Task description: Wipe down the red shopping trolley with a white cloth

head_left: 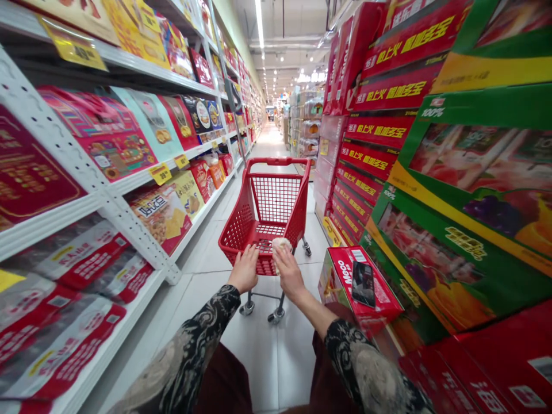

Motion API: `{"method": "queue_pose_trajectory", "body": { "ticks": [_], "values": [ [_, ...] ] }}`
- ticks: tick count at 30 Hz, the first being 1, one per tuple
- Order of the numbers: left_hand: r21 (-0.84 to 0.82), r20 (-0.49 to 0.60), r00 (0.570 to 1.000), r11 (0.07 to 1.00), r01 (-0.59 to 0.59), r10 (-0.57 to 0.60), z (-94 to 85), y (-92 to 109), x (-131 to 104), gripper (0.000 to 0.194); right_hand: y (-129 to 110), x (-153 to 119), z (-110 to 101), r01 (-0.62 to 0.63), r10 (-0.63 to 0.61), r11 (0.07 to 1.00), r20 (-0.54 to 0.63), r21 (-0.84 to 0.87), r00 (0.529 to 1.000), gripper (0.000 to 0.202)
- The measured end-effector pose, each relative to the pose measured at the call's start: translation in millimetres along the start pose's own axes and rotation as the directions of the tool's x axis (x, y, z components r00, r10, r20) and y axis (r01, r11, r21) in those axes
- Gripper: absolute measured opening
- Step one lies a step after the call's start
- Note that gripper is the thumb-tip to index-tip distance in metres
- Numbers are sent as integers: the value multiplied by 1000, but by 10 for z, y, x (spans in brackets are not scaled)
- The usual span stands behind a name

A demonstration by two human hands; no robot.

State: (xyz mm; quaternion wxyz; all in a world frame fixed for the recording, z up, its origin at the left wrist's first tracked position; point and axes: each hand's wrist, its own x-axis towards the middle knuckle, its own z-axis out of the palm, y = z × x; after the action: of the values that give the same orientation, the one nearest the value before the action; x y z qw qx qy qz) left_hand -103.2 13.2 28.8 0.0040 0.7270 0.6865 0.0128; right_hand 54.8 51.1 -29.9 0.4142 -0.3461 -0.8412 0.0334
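Left hand gripping cart, right hand clutching bun

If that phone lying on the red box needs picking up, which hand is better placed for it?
Probably the right hand. The phone lies on the red box on that same side, nearer to it than to the left hand across the cart. But the right hand already holds a pale round thing.

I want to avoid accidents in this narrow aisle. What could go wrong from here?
1. The black phone lies loose on a red carton beside the right hand; a bump might knock it off.
2. The right hand also holds a pale round item, so its grip on the red cart may be weak.
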Motion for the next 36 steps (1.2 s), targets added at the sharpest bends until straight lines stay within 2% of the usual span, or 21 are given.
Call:
{"method": "queue_pose_trajectory", "body": {
  "ticks": [2, 4, 7, 10, 13, 15, 17, 19, 23, 26, 29, 32, 34, 36],
  "values": [
    [-13, 1, 1000, 1000, -1, 1, 10, -16, 20, 76, 3, -253, 216, -12, 12, 1000, -52, 4, 999, 48],
    [-28, 3, 1000, 1000, 0, 0, 16, -41, 28, 75, 42, -488, 413, -17, 17, 1000, -48, 9, 999, 50],
    [-42, 25, 1000, 999, -3, 4, 7, -77, 20, 76, 148, -712, 543, 24, -22, 998, -39, 51, 999, 52],
    [-59, 52, 999, 998, -8, 11, -14, -100, 3, 77, 235, -655, 386, 14, 4, 994, -162, 109, 987, 54],
    [-82, 52, 999, 997, 1, 3, -33, -99, -5, 78, 225, -350, 97, -29, 79, 988, -337, 150, 938, 60],
    [-91, 51, 999, 996, 15, -11, -42, -87, 0, 76, 175, -145, -2, -19, 74, 990, -396, 142, 915, 62],
    [-92, 51, 998, 995, 30, -25, -44, -75, 8, 75, 124, -48, 49, 15, 32, 993, -387, 118, 922, 62],
    [-86, 50, 998, 996, 33, -29, -40, -67, 11, 75, 99, -99, 226, 33, -1, 995, -337, 90, 942, 61],
    [-72, 48, 999, 997, 16, -13, -31, -59, -8, 77, 155, -500, 643, -26, 39, 998, -255, 53, 966, 62],
    [-62, 45, 999, 998, 9, -7, -27, -57, -25, 79, 228, -768, 745, -52, 64, 996, -190, 70, 980, 61],
    [-54, 56, 998, 998, -13, 16, -27, -84, -37, 82, 249, -784, 583, -114, 141, 985, -229, 129, 963, 60],
    [-49, 58, 996, 997, -57, 60, -24, -136, -62, 83, 177, -532, 281, -176, 227, 969, -349, 172, 909, 63],
    [-18, 37, 998, 999, -51, 51, -16, -157, -90, 83, 90, -308, 128, -125, 173, 981, -388, 146, 905, 64],
    [33, 2, 1000, 999, -2, 2, -4, -149, -122, 83, 6, -139, 76, -24, 45, 998, -365, 64, 930, 61]
  ]
}}
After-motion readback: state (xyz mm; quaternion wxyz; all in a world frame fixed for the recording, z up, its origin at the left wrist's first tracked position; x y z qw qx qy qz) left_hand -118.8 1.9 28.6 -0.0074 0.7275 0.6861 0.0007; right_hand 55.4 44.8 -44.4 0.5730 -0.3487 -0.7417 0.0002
